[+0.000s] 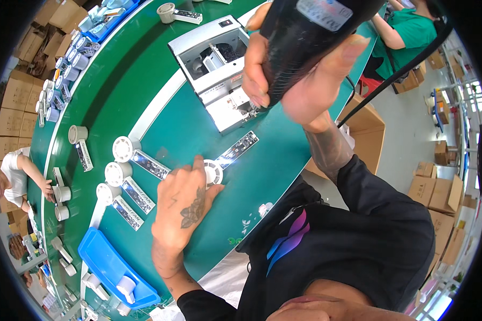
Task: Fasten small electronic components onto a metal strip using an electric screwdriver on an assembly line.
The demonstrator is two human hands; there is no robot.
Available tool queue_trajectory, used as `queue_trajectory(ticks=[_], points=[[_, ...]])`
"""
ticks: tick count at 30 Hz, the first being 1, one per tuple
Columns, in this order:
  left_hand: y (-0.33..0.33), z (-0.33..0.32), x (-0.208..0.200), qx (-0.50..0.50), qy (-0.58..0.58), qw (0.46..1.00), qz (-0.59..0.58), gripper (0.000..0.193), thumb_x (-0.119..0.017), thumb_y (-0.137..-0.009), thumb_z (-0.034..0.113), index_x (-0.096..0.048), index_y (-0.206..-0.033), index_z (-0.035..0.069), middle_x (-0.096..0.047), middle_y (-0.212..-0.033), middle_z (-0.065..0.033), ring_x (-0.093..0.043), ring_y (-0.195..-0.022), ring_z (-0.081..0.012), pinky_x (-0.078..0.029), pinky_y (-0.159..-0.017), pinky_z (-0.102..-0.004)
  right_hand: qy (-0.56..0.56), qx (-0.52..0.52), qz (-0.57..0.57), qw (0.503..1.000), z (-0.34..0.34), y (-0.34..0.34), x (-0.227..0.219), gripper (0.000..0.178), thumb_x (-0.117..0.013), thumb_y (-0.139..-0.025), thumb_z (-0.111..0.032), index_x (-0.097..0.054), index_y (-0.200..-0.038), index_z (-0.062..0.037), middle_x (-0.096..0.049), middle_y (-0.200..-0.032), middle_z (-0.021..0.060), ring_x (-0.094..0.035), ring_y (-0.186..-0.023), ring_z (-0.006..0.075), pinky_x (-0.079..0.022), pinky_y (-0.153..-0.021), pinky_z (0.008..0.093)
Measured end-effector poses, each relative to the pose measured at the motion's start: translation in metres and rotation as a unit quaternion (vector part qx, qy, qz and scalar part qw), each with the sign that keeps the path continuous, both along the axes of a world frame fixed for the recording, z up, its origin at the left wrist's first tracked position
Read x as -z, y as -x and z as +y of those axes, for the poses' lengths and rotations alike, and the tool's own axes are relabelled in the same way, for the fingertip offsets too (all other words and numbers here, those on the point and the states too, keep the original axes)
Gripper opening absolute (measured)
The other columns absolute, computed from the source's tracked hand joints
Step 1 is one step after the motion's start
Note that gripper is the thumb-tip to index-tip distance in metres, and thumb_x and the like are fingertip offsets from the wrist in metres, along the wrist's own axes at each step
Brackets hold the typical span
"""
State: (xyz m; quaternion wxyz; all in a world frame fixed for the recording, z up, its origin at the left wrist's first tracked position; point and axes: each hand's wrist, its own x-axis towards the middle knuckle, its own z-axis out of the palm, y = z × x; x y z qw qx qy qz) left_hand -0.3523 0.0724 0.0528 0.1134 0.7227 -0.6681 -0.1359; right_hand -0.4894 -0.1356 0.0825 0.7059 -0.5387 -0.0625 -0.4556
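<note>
My right hand (318,80) is raised close to the camera, its fingers wrapped round a black electric screwdriver (305,43) with a pale label; the tool's tip cannot be made out. Below it, my left hand (185,200) holds down a white handheld fan (214,174) on the green bench, thumb and fingers about its round head. The fan's handle lies uncovered, with a circuit board (238,150) showing. Just left of this hand lie several similar fans in a row, among them one fan (119,174) with its board exposed too.
A white screw feeder (214,69) stands beyond my left hand. At lower left sits a blue tray (115,267) with a fan part in it. A green conveyor belt (118,75) carries more fans. Co-workers sit at the far left and upper right. Cartons (439,187) stand at right.
</note>
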Motion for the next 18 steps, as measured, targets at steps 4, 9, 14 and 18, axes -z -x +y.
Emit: queue_trajectory(ticks=[4,9,14,18], points=[[0.000,-0.002,-0.001,-0.013,-0.040,0.999,-0.002,0.058,-0.081,-0.076,0.020,-0.059,-0.122,-0.007,-0.066,-0.091,-0.0183,-0.063,-0.085,-0.0349,-0.051,-0.072,-0.0442,0.103,0.075,0.039,0.991,-0.004,-0.023,0.017,0.072,-0.038,-0.100,-0.065,-0.052,-0.117,0.0037,-0.057,-0.061,0.0064,-0.049,-0.044,0.0071,-0.037,-0.041,0.0219],[-0.005,0.007,0.006,0.010,0.001,1.000,-0.009,0.058,-0.082,-0.075,0.021,-0.059,-0.122,-0.005,-0.064,-0.090,-0.0157,-0.062,-0.083,-0.0329,-0.049,-0.070,-0.0436,0.099,0.103,0.165,0.976,0.017,-0.016,0.010,0.103,-0.025,-0.083,-0.090,-0.050,-0.113,0.0053,-0.052,-0.055,0.0073,-0.047,-0.041,0.0117,-0.040,-0.041,0.0246],[-0.003,0.001,0.001,0.000,-0.052,0.999,-0.014,0.054,-0.081,-0.075,0.020,-0.059,-0.119,-0.004,-0.060,-0.083,-0.0136,-0.060,-0.078,-0.0317,-0.048,-0.068,-0.0422,-0.024,0.006,0.188,0.982,0.051,-0.016,0.014,0.116,-0.020,-0.070,-0.101,-0.048,-0.112,0.0039,-0.052,-0.053,0.0086,-0.045,-0.038,0.0124,-0.040,-0.038,0.0247],[-0.005,0.007,0.006,-0.013,-0.050,0.999,-0.004,0.054,-0.080,-0.076,0.019,-0.059,-0.120,-0.003,-0.059,-0.083,-0.0131,-0.059,-0.078,-0.0323,-0.047,-0.069,-0.0421,-0.036,-0.003,0.183,0.982,0.071,-0.035,0.019,0.118,-0.022,-0.069,-0.101,-0.050,-0.109,0.0069,-0.054,-0.054,0.0063,-0.045,-0.038,0.0098,-0.038,-0.038,0.0230]])
